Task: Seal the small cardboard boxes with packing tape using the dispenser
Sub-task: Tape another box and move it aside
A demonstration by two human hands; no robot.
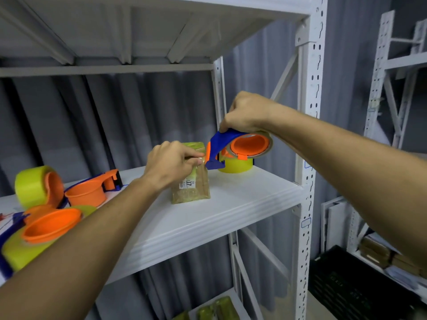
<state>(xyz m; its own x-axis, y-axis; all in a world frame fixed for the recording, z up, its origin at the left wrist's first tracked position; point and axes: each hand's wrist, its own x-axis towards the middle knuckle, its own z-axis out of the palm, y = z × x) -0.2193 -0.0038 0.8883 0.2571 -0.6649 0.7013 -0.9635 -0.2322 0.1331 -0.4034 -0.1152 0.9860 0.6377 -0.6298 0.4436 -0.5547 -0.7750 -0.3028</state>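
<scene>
— Two hands over one white shelf (231, 204): what sits on it?

— Spare tape rolls (32, 185) and orange holders at its left end, a yellow roll (235, 166) at the back, and a small cardboard box (191, 188) standing upright in the middle.

— The right hand (245, 112)?

— Curled round the blue and orange dispenser (238, 145), held above the shelf, its blade end touching the box's top right corner.

— And the left hand (171, 162)?

— On the box top, its fingers (196, 155) pinched together there, just beside the blade.
</scene>
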